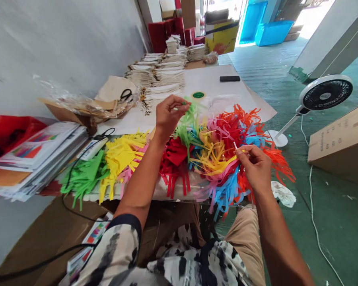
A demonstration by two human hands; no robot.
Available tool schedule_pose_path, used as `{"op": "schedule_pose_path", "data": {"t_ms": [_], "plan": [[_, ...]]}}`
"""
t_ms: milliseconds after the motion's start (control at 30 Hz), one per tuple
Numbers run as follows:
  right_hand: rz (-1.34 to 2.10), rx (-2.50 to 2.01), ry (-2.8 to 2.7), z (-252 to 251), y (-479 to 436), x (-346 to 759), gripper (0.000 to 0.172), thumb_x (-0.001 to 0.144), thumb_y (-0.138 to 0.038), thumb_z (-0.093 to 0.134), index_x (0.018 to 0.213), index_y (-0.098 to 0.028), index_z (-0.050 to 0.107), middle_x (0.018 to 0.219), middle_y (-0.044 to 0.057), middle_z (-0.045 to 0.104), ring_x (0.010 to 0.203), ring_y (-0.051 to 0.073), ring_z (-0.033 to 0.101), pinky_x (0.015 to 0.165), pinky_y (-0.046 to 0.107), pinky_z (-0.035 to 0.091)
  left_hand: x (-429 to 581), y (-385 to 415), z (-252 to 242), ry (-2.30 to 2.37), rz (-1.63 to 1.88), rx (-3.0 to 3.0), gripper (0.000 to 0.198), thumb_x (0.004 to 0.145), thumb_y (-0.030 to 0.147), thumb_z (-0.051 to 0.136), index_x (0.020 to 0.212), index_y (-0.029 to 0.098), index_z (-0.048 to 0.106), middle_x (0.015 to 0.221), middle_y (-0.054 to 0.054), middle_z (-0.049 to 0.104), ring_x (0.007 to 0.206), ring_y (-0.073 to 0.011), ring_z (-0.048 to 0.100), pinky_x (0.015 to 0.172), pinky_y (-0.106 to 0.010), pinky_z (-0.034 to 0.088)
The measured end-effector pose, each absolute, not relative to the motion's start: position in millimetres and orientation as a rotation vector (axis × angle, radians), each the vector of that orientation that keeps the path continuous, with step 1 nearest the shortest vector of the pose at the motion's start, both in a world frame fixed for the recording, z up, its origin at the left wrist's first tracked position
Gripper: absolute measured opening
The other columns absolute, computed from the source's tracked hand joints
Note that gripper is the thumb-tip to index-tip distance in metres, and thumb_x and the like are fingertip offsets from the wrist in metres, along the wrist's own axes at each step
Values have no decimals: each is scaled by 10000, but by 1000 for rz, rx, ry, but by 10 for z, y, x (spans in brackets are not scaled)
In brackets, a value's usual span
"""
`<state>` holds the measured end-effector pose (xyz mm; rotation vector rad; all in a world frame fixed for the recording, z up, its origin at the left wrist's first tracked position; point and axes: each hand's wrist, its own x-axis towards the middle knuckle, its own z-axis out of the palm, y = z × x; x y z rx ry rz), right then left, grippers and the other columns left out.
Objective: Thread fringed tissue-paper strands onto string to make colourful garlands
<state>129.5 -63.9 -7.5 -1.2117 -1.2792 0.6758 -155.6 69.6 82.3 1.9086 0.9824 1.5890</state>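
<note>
My left hand (168,114) is raised over the table with its fingers pinched on a light green fringed paper strip (190,119). My right hand (255,163) is closed on a yellow paper strip (217,159) with a small white tip at its fingers. Both hands hover over a mixed heap of fringed paper strips (226,131) in red, orange, pink, blue and yellow. Separate piles lie to the left: red (174,159), yellow (122,153) and dark green (85,176).
A tape roll (198,95), scissors (125,94), a black phone (229,78) and stacks of paper bags (161,71) lie further back on the table. Printed sheets (38,153) are stacked at left. A white fan (322,95) and a cardboard box (343,143) stand on the green floor at right.
</note>
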Motion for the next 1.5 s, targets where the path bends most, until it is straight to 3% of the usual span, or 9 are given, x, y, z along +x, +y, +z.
{"op": "schedule_pose_path", "data": {"t_ms": [133,300,433,567,633,733,967,1200,1500], "plan": [[706,-1120,-1269,-40,-645,1247,166,910,-417,786,922,-252,768,963,13,732,667,122,543,571,271,380,-1250,435,844,936,1346,2113,172,895,364,794,891,192,783,824,-22,767,733,-118,658,669,-254,478],[807,-957,-1221,0,-613,1149,150,899,-411,777,923,-266,752,1211,70,771,1139,257,708,855,368,578,-784,127,516,619,858,2032,498,1009,589,605,773,161,703,729,-37,675,680,-130,589,667,-280,450],[818,-992,-1211,-22,-607,1127,171,881,-433,802,923,-268,780,1058,43,783,868,192,684,711,311,523,-656,51,252,577,839,1862,552,991,666,593,760,168,642,713,-19,601,653,-122,516,639,-276,421],[751,-1106,-1170,-26,-617,1114,195,888,-440,799,952,-256,815,779,-6,678,583,115,400,542,285,316,-677,20,115,629,888,1809,459,904,622,750,1030,182,723,813,-18,667,706,-127,581,674,-265,444],[704,-1141,-1162,-27,-612,1105,216,886,-449,796,952,-245,820,700,-20,606,582,118,353,541,292,280,-692,2,68,692,925,1830,466,861,573,818,1109,186,735,866,-27,697,725,-125,593,680,-260,444],[693,-1159,-1159,-46,-596,1100,228,884,-463,799,954,-247,818,658,-33,542,581,122,341,541,292,270,-699,-23,16,752,974,1825,409,863,555,821,980,168,763,860,-34,712,720,-122,578,678,-262,439],[800,-1095,-1166,-65,-612,1083,206,859,-463,821,903,-262,806,735,-15,629,582,119,399,556,289,326,-687,-43,2,734,1056,1658,395,797,530,885,861,154,784,793,-27,725,706,-116,588,674,-256,454],[605,-1213,-1282,-51,-687,1003,226,933,-470,749,970,-264,835,572,-62,425,537,122,344,549,296,295,-692,-44,-10,789,1076,1476,446,685,565,948,804,160,803,744,-26,737,659,-114,601,650,-260,481],[516,-1211,-1306,-142,-668,1036,219,958,-448,734,1000,-263,842,703,-20,658,578,129,448,594,302,387,-729,-33,-37,830,1042,1413,401,668,504,968,891,184,876,846,-63,818,739,-158,701,719,-280,548]]}}
